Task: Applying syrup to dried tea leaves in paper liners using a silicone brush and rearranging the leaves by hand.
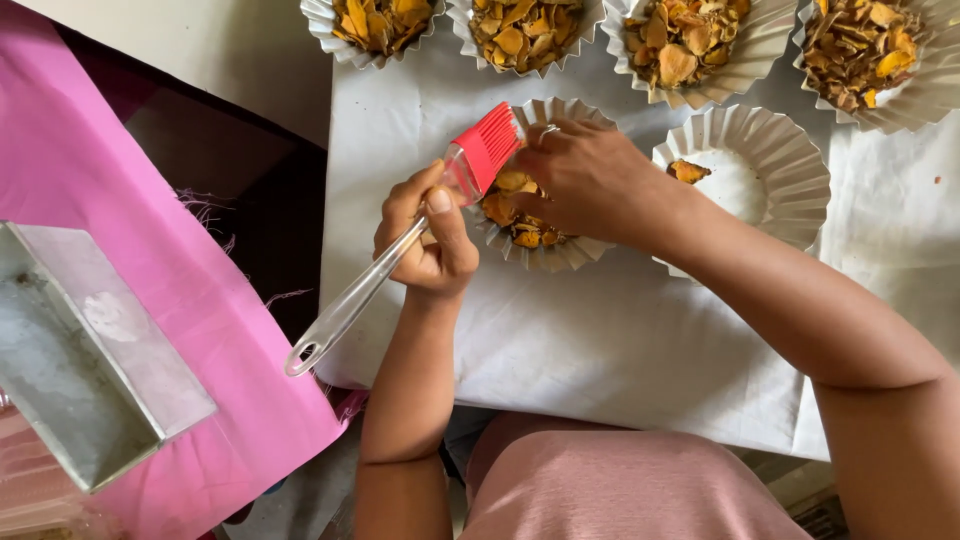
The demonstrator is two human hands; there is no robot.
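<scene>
In the middle of the frame the left hand (432, 240) has its fingers closed around the clear handle of a pastry brush (400, 245), whose red silicone bristles point up and right over the rim of a fluted white paper cup (560, 255). The right hand (585, 180) reaches in from the right, its fingers curled down into that same cup and touching the orange-yellow dried slices (515, 220) inside; whether they pinch a slice cannot be told. Just right of it sits a nearly empty fluted cup (780, 165) with one orange piece at its left edge. Along the top edge stand four more filled cups (680, 40). All rest on white paper (600, 340) covering the desk. At the left lie a pink cloth (200, 310) and a grey metal tray (80, 370).
</scene>
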